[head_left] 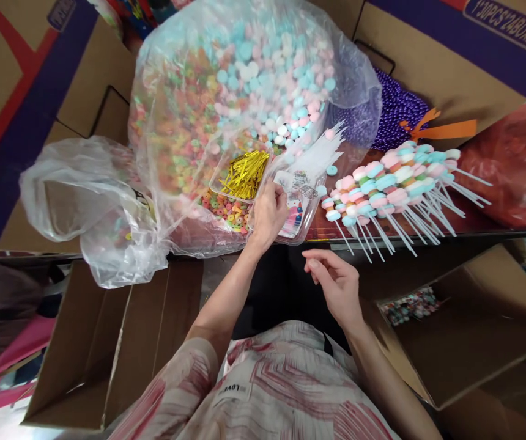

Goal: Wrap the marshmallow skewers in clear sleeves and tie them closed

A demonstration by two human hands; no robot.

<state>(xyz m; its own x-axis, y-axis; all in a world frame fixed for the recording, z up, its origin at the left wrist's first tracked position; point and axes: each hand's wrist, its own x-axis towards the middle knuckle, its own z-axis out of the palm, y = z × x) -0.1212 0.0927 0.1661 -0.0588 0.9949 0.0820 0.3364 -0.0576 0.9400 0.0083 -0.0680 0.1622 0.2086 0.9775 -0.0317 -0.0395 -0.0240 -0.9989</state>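
My left hand [270, 215] reaches over the near-left side of a clear plastic tray [300, 235], its fingers curled together. What they pinch, if anything, is hidden. In the tray lie printed paper labels [293, 220] and a stack of small clear bags [311, 156]. A smaller clear box of gold twist ties [244, 173] sits just beyond this hand. My right hand [339, 284] hovers before the table edge, fingers loosely bent, thumb apart, nothing visible in it. To its upper right are piled candy skewers [386, 183] of pastel discs and rings on white sticks.
A large clear bag of loose candies [244, 79] covers the table's back. Purple beads [382, 107] and a red plastic bag [506, 165] lie rightward. Below the edge stand open cartons, the left carton [84, 342] and right carton [478, 330], the latter containing finished-looking candy pieces [412, 305].
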